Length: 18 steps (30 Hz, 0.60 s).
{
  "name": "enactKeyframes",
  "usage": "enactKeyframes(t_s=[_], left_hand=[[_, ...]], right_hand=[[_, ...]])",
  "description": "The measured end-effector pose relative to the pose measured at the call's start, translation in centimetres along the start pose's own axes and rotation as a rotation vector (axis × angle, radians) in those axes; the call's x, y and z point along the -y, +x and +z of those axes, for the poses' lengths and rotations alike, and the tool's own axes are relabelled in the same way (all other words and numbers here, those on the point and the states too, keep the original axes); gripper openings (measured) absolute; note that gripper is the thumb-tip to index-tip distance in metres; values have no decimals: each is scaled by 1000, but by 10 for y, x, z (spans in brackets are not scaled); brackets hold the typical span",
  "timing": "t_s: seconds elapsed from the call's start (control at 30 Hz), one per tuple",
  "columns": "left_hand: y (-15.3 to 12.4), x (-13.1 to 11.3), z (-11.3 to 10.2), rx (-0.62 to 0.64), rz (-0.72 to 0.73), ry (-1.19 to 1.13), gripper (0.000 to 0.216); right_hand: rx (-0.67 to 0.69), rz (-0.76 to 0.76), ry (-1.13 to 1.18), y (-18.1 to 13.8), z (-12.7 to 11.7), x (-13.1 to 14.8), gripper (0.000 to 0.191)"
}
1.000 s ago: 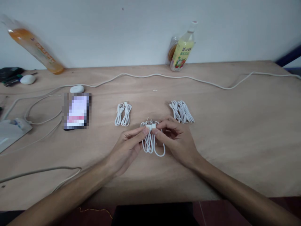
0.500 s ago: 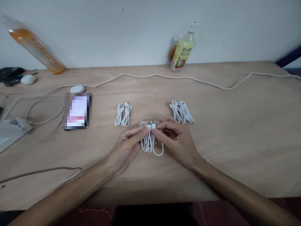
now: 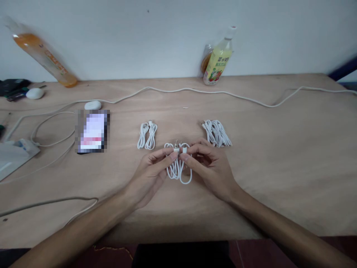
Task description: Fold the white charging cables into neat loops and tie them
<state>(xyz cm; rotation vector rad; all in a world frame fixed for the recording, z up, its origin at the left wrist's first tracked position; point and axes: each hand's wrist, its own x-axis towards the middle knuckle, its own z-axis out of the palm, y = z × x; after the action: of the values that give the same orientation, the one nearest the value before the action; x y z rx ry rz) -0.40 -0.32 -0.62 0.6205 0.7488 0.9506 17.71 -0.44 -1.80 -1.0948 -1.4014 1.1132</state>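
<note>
Head view: both my hands pinch one folded white cable at the table's middle.
My left hand [image 3: 152, 174] and right hand [image 3: 209, 168] pinch the plugs of the looped cable [image 3: 178, 169]; I should keep loops even, clear of the bundle at 1 o'clock [image 3: 216, 132].

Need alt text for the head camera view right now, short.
Both hands, left hand and right hand, pinch the plugs of a coiled white cable over a wooden table. Two more cable bundles lie beyond, a phone to the left, a yellow bottle by the wall.
</note>
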Motion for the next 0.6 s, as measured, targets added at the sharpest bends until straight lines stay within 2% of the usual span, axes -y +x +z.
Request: enactKeyframes(t_s=[0.6], left_hand=[[-1,-1,2,-90,-52,-11,25]], right_hand=[[86,-48,-4,0,-3,-1,26]])
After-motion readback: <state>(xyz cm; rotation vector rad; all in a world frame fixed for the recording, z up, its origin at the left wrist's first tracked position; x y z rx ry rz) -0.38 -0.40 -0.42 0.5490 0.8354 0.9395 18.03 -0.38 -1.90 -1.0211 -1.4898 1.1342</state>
